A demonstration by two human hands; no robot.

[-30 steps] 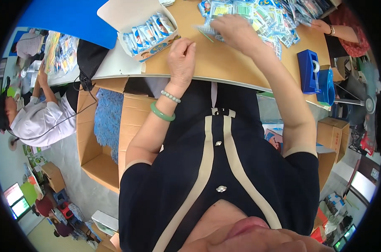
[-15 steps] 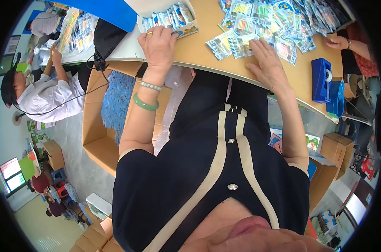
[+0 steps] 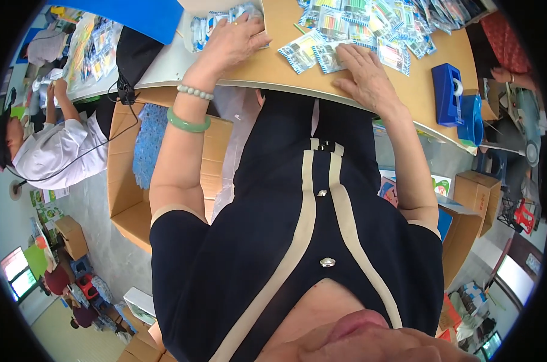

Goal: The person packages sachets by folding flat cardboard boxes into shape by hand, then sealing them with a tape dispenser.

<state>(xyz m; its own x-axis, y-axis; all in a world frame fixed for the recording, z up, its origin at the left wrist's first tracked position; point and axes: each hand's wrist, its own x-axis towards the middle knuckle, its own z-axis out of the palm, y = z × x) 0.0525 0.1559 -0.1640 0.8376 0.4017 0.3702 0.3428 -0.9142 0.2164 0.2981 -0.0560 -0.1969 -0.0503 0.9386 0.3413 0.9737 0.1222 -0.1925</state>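
Left hand (image 3: 225, 48): fingers spread over packets (image 3: 197, 30) in the box (image 3: 206, 6); whether it grips one cannot be told, as the fingers hide the contact. Excess downward pressure could crease the packets or bend the box wall. Right hand (image 3: 369, 78): fingers extended, thumb apart, nothing enclosed; fingertips lie over a loose packet (image 3: 325, 58) on the table (image 3: 258, 73), beside the pile (image 3: 370, 24). Dragging sideways could shift neighbouring packets, because they overlap.

We hold both forearms (image 3: 178, 158) forward: our left hand (image 3: 228, 47), palm down, has its fingers slightly bent; our right hand (image 3: 368, 78) lies palm down, thumb (image 3: 345, 85) apart.
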